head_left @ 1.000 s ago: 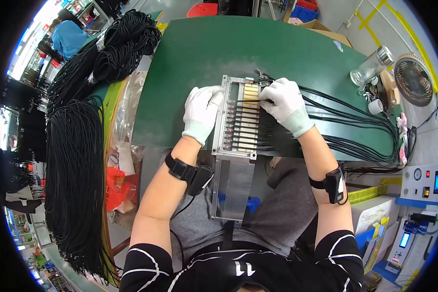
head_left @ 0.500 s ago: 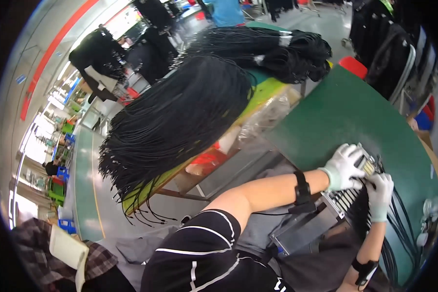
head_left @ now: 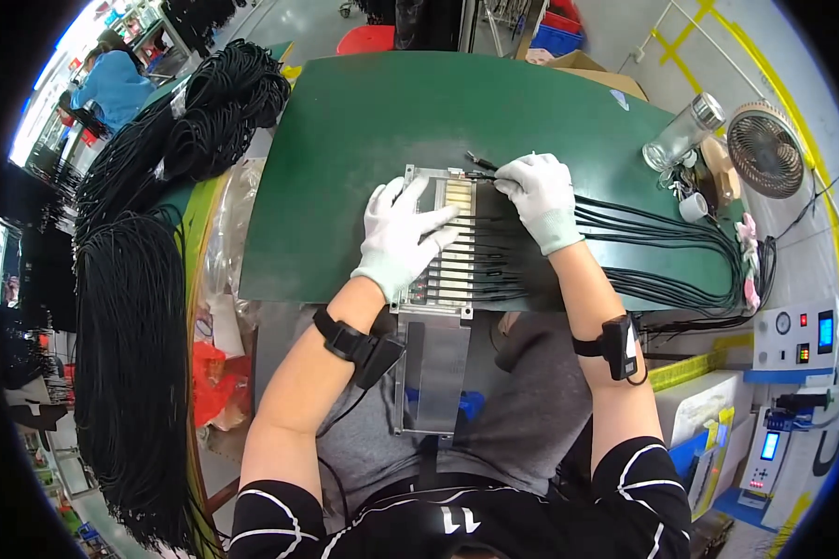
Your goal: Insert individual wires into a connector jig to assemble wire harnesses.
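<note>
A metal fixture (head_left: pixel 426 191) with a row of pale slots lies on the green table in front of me, its near end reaching past the table edge over my lap. My left hand (head_left: pixel 396 228), in a white glove, rests on its left side with fingers spread, one fingertip touching the slots. Several black cables (head_left: pixel 494 270) lie side by side across the fixture and run off to the right. At its far right corner, my gloved right hand (head_left: pixel 538 191) pinches a black cable (head_left: pixel 480 175) near its end. The fingers hide part of that cable.
On the left, a large bundle of black cables (head_left: pixel 130 373) covers a yellow-edged table. A glass jar (head_left: pixel 685 130), a small fan (head_left: pixel 764 149) and a white cup (head_left: pixel 693 207) stand at the right. Devices with screens (head_left: pixel 797 335) sit at the lower right. Someone in blue (head_left: pixel 112 88) is far left.
My view has turned right toward the green table, so the fixture is now centred. My hands, close together before, are apart; the right one holds a cable at the fixture's far end.
</note>
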The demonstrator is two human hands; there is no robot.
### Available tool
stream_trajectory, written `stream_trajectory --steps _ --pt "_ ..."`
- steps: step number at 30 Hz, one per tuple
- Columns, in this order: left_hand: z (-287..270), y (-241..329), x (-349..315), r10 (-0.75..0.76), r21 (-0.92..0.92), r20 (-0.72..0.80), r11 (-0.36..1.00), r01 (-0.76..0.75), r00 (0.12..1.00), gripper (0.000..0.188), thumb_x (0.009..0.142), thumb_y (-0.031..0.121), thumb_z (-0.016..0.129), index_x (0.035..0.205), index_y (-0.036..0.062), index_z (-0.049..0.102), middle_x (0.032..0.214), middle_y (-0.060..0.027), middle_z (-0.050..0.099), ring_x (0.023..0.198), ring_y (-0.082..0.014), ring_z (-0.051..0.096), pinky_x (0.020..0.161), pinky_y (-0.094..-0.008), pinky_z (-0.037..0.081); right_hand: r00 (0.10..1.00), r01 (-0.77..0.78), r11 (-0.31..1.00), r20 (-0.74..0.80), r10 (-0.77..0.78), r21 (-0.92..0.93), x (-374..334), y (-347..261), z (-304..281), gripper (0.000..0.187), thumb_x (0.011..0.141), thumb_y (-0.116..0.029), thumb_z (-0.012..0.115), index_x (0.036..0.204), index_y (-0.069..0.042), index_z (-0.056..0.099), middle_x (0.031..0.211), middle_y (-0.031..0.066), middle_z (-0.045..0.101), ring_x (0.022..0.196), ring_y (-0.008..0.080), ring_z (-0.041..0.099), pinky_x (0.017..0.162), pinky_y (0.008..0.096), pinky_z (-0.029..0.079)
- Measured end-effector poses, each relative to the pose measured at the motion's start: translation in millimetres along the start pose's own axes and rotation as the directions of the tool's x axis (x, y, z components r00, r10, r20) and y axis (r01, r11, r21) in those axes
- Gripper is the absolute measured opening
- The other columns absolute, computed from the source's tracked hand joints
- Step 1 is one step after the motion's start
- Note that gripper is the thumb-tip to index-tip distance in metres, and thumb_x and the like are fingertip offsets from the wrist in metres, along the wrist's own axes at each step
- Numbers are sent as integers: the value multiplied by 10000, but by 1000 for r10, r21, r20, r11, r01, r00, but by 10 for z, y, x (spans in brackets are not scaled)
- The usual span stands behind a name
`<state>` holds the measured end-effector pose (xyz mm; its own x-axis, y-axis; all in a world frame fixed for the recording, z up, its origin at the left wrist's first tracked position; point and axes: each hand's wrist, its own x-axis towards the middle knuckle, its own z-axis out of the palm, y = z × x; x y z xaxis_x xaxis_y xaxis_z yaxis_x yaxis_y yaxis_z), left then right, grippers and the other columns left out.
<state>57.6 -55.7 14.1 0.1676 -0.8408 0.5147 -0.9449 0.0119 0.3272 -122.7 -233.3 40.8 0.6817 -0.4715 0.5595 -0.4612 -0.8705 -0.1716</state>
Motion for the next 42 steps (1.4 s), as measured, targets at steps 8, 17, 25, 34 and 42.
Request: stream_trajectory --steps 8,17,25,34,42 --pt "-83 -136 60 -317 -340 -40 896 285 948 198 923 237 698 1000 67 762 1215 -140 699 1209 -292 591 1041 -381 460 999 -4 1000 48 4 -3 26 -158 -71 133 762 -219 789 844 -139 720 829 35 682 850 266 625 781 407 490" --pt "-123 -136 33 -294 -316 -46 911 266 955 185 927 229 695 963 53 744 1234 -142 689 1213 -303 585 1045 -396 451 995 71 968 47 -85 241 86 -328 -125 175 770 -187 784 908 -123 700 832 50 681 824 286 620 798 414 470" --pt "-136 -117 76 -141 -388 -185 920 60 973 159 822 220 756 804 64 730 1163 -126 702 1149 -358 581 1018 -468 442 967 238 873 -18 -254 427 56 -666 -144 210 768 -139 780 947 -79 689 838 66 684 808 306 621 736 413 491" --pt "-124 -182 67 -137 -486 -153 873 46 979 171 813 224 777 815 62 724 1162 -112 707 1151 -340 586 1015 -457 447 968 133 846 117 -223 516 65 -623 -19 186 808 -156 768 950 -50 711 880 105 703 887 322 645 801 417 511" --pt "-273 -339 31 -231 -314 -226 937 154 946 184 849 251 764 904 77 739 1104 -89 724 1139 -307 598 1011 -396 460 966 -119 876 260 -8 467 35 -391 -53 126 815 -222 748 882 -116 738 846 78 708 853 328 643 791 437 509"
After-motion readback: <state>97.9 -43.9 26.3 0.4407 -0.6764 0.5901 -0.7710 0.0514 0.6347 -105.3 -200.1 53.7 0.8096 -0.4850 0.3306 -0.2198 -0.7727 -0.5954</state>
